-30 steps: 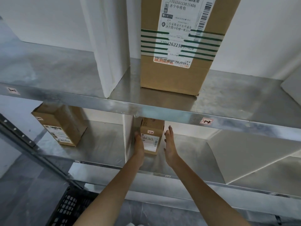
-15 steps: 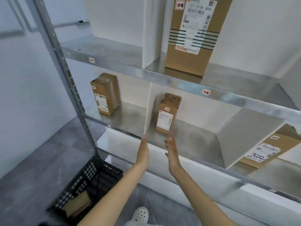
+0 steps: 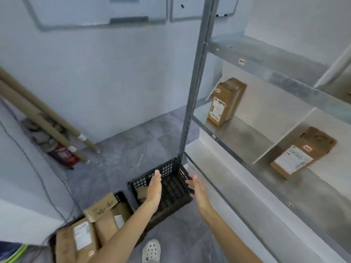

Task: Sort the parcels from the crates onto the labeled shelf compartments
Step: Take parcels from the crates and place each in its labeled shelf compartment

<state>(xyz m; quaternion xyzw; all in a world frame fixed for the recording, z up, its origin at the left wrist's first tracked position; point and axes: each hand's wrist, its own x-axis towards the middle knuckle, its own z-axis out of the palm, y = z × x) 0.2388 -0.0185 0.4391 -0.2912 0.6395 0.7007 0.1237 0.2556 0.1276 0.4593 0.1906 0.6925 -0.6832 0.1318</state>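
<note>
Parcels [image 3: 91,230] are seen from the head camera piled in a black crate [image 3: 121,196] on the grey floor [image 3: 117,158], at lower left. A second black crate [image 3: 171,179], nearly empty with one small brown parcel [image 3: 141,192] inside, is placed beside the metal shelf upright [image 3: 195,82]. Both bare hands are held empty above it, palms facing, fingers extended: the left hand [image 3: 154,188] and the right hand [image 3: 198,189]. Two boxes are stood on the middle shelf [image 3: 237,133], a left box [image 3: 225,101] and a right box [image 3: 302,151], separated by a white divider [image 3: 284,137].
</note>
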